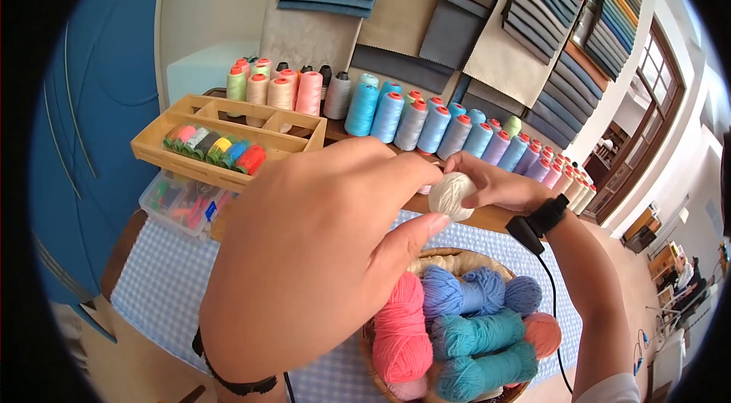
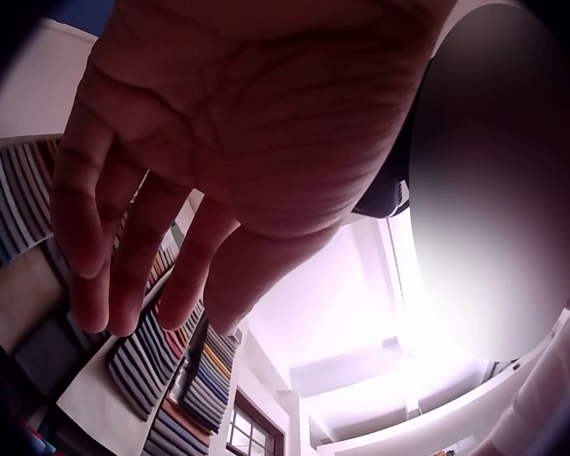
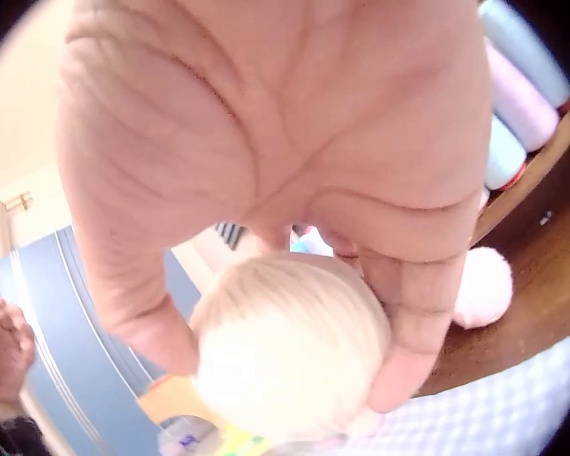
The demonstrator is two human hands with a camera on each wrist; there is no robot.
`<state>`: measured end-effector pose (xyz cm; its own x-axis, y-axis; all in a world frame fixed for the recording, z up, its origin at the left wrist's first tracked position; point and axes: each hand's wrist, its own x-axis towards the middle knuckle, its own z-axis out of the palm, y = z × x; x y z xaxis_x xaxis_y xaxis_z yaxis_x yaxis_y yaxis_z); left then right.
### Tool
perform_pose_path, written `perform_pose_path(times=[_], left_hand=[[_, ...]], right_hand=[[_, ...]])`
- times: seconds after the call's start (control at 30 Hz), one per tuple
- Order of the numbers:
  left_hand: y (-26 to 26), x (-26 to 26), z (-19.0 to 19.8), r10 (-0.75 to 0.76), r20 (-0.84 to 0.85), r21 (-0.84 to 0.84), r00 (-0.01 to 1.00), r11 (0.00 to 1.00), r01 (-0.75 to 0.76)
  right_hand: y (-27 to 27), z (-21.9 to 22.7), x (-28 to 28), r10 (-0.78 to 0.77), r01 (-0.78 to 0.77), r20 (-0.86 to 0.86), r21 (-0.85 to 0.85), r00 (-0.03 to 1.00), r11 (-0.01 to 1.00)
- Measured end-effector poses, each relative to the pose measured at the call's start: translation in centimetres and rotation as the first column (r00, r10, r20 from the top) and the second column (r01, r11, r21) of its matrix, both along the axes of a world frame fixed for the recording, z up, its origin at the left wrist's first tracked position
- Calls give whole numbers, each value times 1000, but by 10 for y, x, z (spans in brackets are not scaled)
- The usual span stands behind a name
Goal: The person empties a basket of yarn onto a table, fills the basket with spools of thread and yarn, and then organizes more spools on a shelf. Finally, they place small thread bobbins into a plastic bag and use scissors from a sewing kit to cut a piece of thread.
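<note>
My right hand [image 1: 499, 184] grips a ball of cream-white yarn [image 1: 451, 197] between thumb and fingers, above the far edge of the cloth. In the right wrist view the yarn ball [image 3: 290, 347] looks washed out by light. Large in the head view, my left hand [image 1: 304, 228] hovers to the left of the ball, back of the hand toward me. Its palm [image 2: 237, 123] holds nothing in the left wrist view, and the fingers hang loosely bent. Below both hands, a wicker basket [image 1: 368, 346] holds pink yarn [image 1: 402, 327], blue yarn [image 1: 464, 293], teal yarn [image 1: 487, 365] and coral yarn [image 1: 542, 334].
Behind stand rows of thread cones [image 1: 388, 117]. A wooden tray [image 1: 228, 167] with small coloured thread bundles sits at left, over a clear plastic box [image 1: 171, 209]. A pale pink ball [image 3: 483, 288] lies on the wooden tabletop. Checked cloth [image 1: 164, 281] covers the front.
</note>
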<state>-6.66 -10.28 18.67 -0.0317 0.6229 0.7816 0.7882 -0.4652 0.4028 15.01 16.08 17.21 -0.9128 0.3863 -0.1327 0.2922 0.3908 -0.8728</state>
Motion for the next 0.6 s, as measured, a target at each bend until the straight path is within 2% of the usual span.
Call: perform_pose_path(times=[0.03,0.07,0.13,0.2,0.27,0.33,0.4,0.43,0.47,0.53,0.57,0.6], left_hand=[[3,1,-1,-2,-21,-5,1000,1000,2],[7,2,-2,-6,-43,-11,999,1000,5],[14,7,-6,-19,-53,-29,998,999,18],[21,14,-10,-31,-66,-47,997,998,28],[28,24,-12,-113,-33,-162,993,981,106],[30,35,-10,-152,-60,-218,987,966,136],[35,45,-13,-224,-80,-156,971,965,210],[39,49,-16,-225,-88,-155,970,965,210],[43,54,-19,-252,-92,-127,963,963,239],[45,60,-19,-281,-101,-101,954,957,271],[45,61,-18,-315,-64,-124,947,944,305],[45,61,-18,-348,-26,-146,937,929,340]], right_hand=[[-10,7,4,43,-51,-83,-93,996,994],[-23,14,8,40,-48,-84,-89,996,995],[-45,24,14,7,-62,-249,-216,969,974],[-53,23,25,46,-101,-289,-180,956,978],[-66,19,32,-117,13,-374,-268,920,963],[-82,24,38,-140,29,-362,-296,922,955],[-94,24,44,-187,77,-273,-367,944,927],[-103,18,42,-296,201,-268,-328,917,923],[-110,14,40,-318,217,-310,-318,896,923],[-123,20,45,-334,264,-211,-302,918,916],[-121,20,50,-337,265,-215,-304,917,915],[-117,21,56,-266,218,-162,-266,950,939]])
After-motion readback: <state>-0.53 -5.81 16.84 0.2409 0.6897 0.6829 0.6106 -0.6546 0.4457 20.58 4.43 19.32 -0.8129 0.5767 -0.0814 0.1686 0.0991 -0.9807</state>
